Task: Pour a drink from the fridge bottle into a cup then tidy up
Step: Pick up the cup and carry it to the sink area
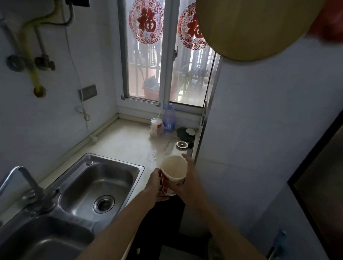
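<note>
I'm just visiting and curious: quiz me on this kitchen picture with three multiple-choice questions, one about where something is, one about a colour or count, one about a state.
1. Where does the clear water bottle stand?
A. In the sink
B. On the counter by the window
C. On the floor

2. How many red paper cut-outs hang on the window?
A. Two
B. Four
C. None

3. How is the paper cup held?
A. By one hand only
B. It lies on its side, untouched
C. Between both hands, mouth up

Answers:
1 B, it stands at the counter's far end under the window.
2 A, one on each pane.
3 C, the left hand and right hand grip its sides.
</note>
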